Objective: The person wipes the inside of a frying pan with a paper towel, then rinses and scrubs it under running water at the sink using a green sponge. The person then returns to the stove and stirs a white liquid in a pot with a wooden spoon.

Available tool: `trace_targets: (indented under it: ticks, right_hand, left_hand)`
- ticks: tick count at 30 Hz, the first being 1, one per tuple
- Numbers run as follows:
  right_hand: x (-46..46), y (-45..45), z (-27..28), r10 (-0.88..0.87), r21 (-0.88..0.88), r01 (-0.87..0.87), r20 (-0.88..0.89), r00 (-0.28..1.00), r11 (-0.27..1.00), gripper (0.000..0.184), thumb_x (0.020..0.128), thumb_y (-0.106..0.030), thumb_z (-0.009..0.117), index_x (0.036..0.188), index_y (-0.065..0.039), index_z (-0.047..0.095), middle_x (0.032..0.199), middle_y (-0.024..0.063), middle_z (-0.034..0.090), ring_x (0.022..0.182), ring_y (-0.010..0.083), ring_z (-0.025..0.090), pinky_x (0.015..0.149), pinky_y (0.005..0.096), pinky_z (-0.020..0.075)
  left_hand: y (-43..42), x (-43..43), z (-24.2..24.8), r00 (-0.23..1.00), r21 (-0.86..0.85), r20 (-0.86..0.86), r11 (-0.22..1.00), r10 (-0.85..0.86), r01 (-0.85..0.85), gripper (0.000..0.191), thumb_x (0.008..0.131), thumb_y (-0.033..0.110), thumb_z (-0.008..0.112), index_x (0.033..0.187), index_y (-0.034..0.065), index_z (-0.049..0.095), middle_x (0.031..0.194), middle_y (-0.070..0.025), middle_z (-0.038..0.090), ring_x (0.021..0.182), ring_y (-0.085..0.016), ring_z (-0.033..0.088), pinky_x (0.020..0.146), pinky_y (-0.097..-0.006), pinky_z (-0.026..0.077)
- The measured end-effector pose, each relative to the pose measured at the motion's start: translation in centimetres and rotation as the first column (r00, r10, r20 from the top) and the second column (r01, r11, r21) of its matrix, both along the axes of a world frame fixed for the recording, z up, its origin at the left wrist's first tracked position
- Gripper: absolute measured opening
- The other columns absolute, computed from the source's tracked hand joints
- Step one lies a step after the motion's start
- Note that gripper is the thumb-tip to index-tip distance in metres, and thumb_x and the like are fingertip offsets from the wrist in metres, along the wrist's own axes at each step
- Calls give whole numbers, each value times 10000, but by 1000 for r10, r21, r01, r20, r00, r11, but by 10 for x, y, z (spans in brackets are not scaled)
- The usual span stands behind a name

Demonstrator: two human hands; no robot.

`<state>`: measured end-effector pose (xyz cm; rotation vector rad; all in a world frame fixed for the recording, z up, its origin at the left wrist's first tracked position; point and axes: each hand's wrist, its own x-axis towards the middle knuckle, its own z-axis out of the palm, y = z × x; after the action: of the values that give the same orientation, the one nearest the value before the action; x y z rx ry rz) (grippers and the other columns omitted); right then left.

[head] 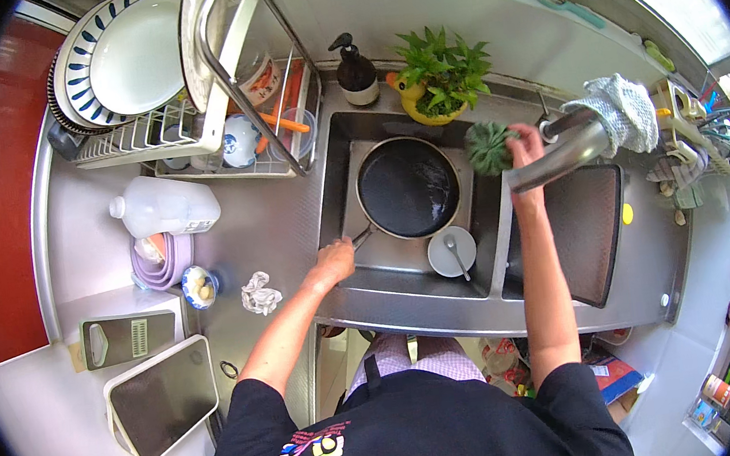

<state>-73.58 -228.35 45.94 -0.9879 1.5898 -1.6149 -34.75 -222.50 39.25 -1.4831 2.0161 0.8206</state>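
My left hand (336, 261) grips the handle of a dark frying pan (409, 186), which sits in the left basin (403, 273) of a stainless steel sink. Wet streaks shine on the pan's inner surface. In my right hand (525, 146) is a crumpled green scrubber or cloth (488, 147), held above the basin's right side. The metal faucet (558, 164) passes in front of my right wrist and covers part of it. A white bowl (442, 252) with a spoon (456, 255) in it stands below the pan, near the basin's front right corner.
A brown pump bottle (357, 72) and a yellow duck planter (421, 98) line the sink's back edge. A dish rack (150, 147) with plates stands left. Nearby lie a plastic jug (166, 205) and crumpled tissue (260, 294). A dark board (572, 233) covers much of the right basin.
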Motion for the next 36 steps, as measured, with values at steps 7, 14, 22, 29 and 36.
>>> trace_targets:
  ticks: [7, 14, 22, 29, 36]
  right_hand:
    - [114, 6, -7, 98, -34, -424, 987, 129, 905, 444, 929, -186, 617, 1346, -106, 488, 1348, 113, 541, 1227, 298, 536, 1033, 537, 422]
    - [193, -89, 15, 287, -166, -413, 925, 249, 895, 316, 902, -17, 554, 1218, 0, 540, 1181, 112, 621, 1090, 229, 608, 976, 395, 479]
    - [214, -146, 33, 238, -136, -334, 928, 288, 933, 309, 895, -19, 567, 1200, -2, 516, 1167, 111, 605, 1077, 248, 605, 952, 458, 492]
    - [219, -151, 24, 297, -242, -271, 937, 186, 932, 343, 875, 9, 585, 1202, 8, 484, 1166, 132, 583, 1077, 251, 593, 949, 442, 495]
    - [221, -148, 25, 290, -266, -212, 953, 92, 940, 309, 886, 18, 571, 1181, -5, 482, 1174, 128, 572, 1090, 256, 582, 978, 429, 471]
  left_hand:
    - [-37, -23, 78, 919, -463, -368, 885, -139, -52, 275, 846, 165, 680, 1023, -16, 575, 1009, -203, 588, 940, -396, 616, 795, -476, 524]
    - [-226, -80, 202, 848, -900, -401, 320, -345, -295, 160, 864, 151, 663, 932, 9, 637, 930, -160, 597, 843, -375, 606, 770, -455, 504]
    - [-300, -93, 219, 914, -709, -221, 699, -339, 88, 250, 850, 193, 680, 901, -49, 640, 893, -285, 648, 933, -441, 630, 787, -508, 506]
    - [-324, -108, 224, 968, -521, -171, 851, -182, 68, 296, 864, 192, 636, 965, -83, 680, 963, -321, 646, 980, -432, 643, 831, -463, 531]
    - [-311, -115, 215, 955, -496, -284, 866, -87, -69, 264, 841, 134, 608, 937, -105, 667, 938, -362, 626, 986, -447, 635, 839, -474, 525]
